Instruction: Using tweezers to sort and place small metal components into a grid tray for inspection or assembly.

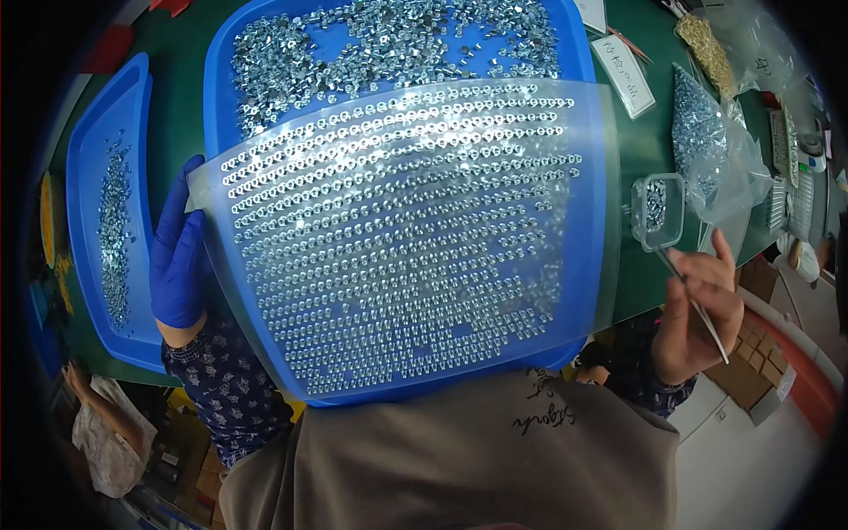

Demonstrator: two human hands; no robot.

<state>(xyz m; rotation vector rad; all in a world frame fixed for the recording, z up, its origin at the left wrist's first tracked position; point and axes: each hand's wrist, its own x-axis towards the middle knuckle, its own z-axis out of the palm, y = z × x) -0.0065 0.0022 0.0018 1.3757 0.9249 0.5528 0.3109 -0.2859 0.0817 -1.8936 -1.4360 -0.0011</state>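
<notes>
We can pass over the green table (pixel 177 97) between the left tray (pixel 87 194) and large tray (pixel 213 97); our left hand (pixel 181 256) bars the near end.

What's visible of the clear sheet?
The clear sheet looks like thin, slightly bowed plastic, bearing many rows of small, shiny, metal-looking rings, with some gaps, notably in the lower rows. It lies over the large blue tray, leaving the tray's far end uncovered. The gloved left hand grips its upper left corner. Whether it touches the tray is unclear.
</notes>
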